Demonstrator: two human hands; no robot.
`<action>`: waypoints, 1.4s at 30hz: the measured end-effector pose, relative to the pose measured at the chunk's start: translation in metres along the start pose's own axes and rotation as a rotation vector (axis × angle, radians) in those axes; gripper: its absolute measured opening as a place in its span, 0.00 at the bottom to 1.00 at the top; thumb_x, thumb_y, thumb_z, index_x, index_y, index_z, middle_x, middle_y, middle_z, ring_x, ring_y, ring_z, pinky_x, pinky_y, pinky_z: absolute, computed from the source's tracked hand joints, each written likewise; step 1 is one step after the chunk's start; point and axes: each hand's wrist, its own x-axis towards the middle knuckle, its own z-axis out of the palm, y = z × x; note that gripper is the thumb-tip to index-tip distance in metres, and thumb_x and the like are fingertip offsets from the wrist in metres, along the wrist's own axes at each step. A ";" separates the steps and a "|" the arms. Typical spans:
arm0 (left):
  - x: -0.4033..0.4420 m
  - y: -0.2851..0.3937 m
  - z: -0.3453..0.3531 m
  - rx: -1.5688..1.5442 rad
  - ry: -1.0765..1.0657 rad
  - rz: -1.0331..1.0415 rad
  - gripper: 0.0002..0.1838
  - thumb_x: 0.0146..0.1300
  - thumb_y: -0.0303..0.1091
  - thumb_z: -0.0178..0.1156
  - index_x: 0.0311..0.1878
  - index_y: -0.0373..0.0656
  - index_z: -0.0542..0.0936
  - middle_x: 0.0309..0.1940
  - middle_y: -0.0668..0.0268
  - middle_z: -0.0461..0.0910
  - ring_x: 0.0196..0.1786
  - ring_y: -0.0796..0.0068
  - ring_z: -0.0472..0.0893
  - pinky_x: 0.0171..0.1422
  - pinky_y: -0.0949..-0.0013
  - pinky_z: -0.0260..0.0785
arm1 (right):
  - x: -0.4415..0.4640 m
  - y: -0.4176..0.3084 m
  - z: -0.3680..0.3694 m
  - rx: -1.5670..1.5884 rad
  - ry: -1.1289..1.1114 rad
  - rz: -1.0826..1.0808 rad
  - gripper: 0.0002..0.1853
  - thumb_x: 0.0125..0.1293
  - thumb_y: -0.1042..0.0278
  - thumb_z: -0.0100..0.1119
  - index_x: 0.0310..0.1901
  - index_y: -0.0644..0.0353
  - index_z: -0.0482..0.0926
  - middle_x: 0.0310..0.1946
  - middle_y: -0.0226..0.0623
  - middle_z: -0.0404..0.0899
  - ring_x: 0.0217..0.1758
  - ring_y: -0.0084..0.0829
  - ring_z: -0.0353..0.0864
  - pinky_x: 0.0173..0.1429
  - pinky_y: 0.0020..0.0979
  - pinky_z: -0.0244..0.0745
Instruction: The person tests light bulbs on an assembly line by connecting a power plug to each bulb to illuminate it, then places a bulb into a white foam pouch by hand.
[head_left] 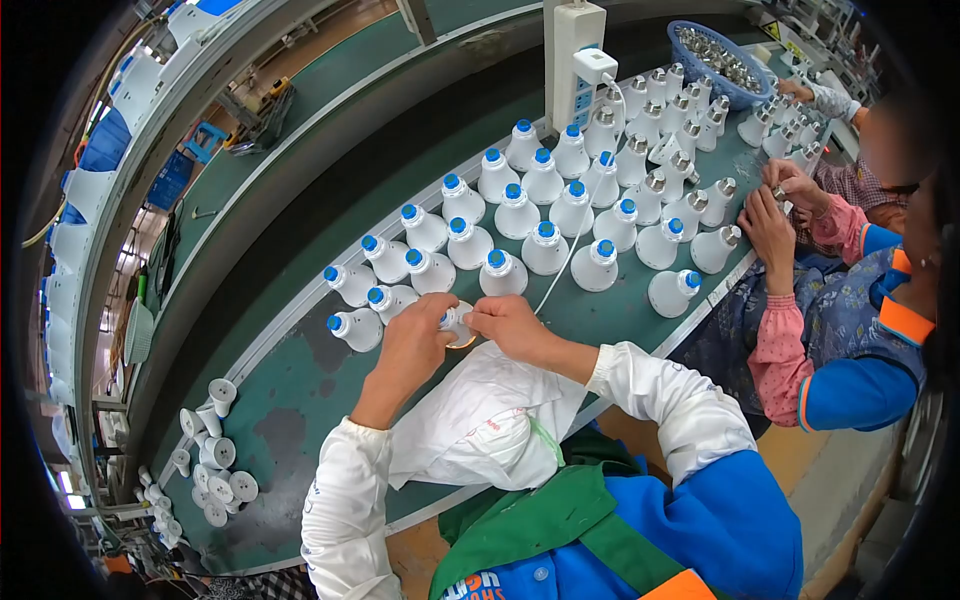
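Note:
A white cone-shaped bulb housing (458,324) is gripped between my two hands at the near edge of the rows, partly hidden by the fingers. My left hand (412,338) wraps round its left side. On the other side, the fingers of my right hand (508,326) are closed against its upper part. Several similar white bulb housings with blue tops (501,272) stand or lean just beyond my hands. A crumpled white plastic bag (490,415) lies in front of me, under my wrists.
Bulb housings with metal screw caps (689,208) stand farther right, near a blue basket (680,42) of loose metal caps. A white power strip (575,60) rises behind, its white cable (580,232) crossing the rows. White disc-topped parts (218,452) lie left. Co-workers' hands (775,215) work at right.

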 end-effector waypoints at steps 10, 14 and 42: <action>-0.001 -0.002 0.002 0.046 0.008 0.059 0.22 0.44 0.21 0.62 0.47 0.39 0.75 0.43 0.55 0.78 0.42 0.52 0.79 0.43 0.59 0.71 | 0.004 -0.011 0.006 -0.192 0.031 0.002 0.13 0.60 0.64 0.58 0.25 0.66 0.78 0.18 0.33 0.74 0.23 0.22 0.68 0.28 0.28 0.63; -0.005 -0.010 0.010 0.096 0.037 0.047 0.22 0.47 0.26 0.63 0.49 0.42 0.75 0.44 0.57 0.77 0.47 0.54 0.77 0.49 0.59 0.70 | 0.032 0.032 0.006 -0.497 -0.021 -0.264 0.12 0.54 0.62 0.57 0.25 0.64 0.80 0.19 0.42 0.77 0.22 0.30 0.72 0.31 0.34 0.68; -0.005 -0.004 0.029 0.115 0.171 0.020 0.14 0.54 0.30 0.59 0.42 0.39 0.69 0.36 0.55 0.72 0.38 0.50 0.75 0.39 0.55 0.65 | 0.017 0.012 0.008 -0.457 0.077 -0.240 0.14 0.57 0.59 0.54 0.25 0.63 0.76 0.24 0.47 0.77 0.31 0.46 0.77 0.36 0.45 0.68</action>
